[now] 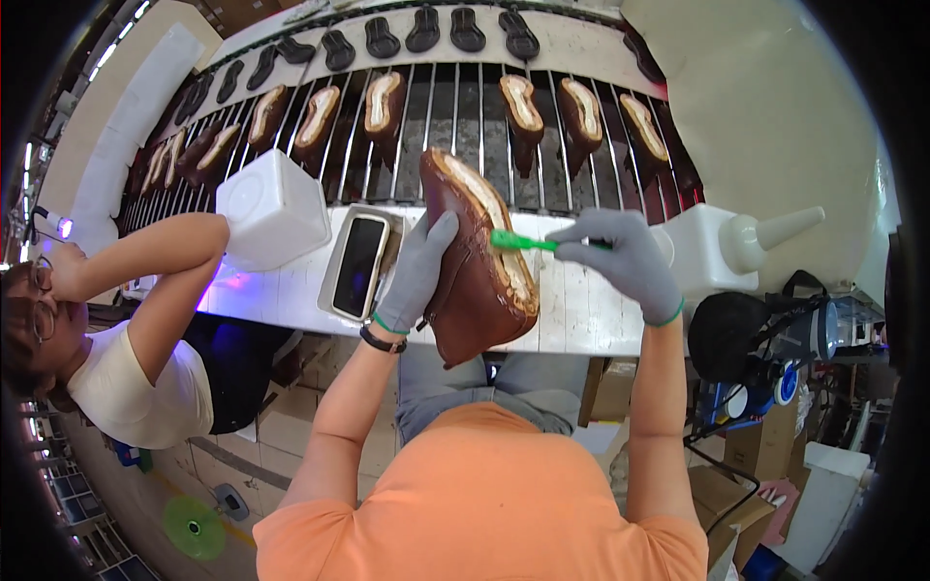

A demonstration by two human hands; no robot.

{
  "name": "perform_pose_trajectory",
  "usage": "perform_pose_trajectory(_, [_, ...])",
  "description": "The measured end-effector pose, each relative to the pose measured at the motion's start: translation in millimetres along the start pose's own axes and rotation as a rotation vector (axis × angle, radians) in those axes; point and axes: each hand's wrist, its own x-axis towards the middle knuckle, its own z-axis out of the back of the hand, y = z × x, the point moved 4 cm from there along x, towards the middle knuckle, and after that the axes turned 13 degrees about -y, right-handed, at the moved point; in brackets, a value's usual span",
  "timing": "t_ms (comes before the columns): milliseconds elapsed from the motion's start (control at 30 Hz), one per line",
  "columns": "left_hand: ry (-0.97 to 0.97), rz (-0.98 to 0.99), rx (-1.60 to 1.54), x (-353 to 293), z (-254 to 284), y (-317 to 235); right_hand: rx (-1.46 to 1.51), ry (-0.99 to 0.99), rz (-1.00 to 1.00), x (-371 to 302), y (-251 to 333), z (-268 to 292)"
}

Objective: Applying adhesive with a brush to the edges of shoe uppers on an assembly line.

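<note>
Head view: gloved left hand [419, 271] has its fingers wrapped round a dark brown, glossy boot-shaped shoe upper [463, 290], thumb on its side. The upper is up in the air, tilted, over the near edge of a white worktop [591, 324], with its pale, tan-rimmed bottom turned to the right. The right hand [625, 259], gloved in grey too, has its fingers closed on the handle of a bright green plastic brush [523, 242]. The brush head is right at that pale bottom; can't tell whether the bristles touch.

Left of the upper there's a black-screened phone-like slab [361, 266] in a pale tray, and farther left a white, boxy plastic container [276, 211]. Just right of the right hand is a white plastic bottle with a long spout [722, 247]. On the far side, more brown uppers [523, 104] sit bottoms-up on a metal-bar rack [481, 126], and beyond that there's a row of black soles [423, 31].
</note>
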Motion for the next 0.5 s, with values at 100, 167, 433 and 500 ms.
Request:
perform_pose_trajectory(100, [0.034,0.069,0.007,-3.5,-1.5,4.3,0.035,0.071,0.008,0.4,-0.5,-2.7])
perform_pose_trajectory(167, [0.043,0.068,-0.024,-2.5,-0.5,5.1,0.039,0.181,-0.005,1.2,0.9,0.1])
perform_pose_trajectory(433, [0.115,0.346,-0.182,-8.5,-8.0,21.6,0.132,0.435,0.065,0.1,10.4,5.8])
perform_pose_trajectory(500, [0.094,0.477,-0.146,-13.2,-7.4,32.0,0.133,0.497,0.008,1.9,8.7,5.7])
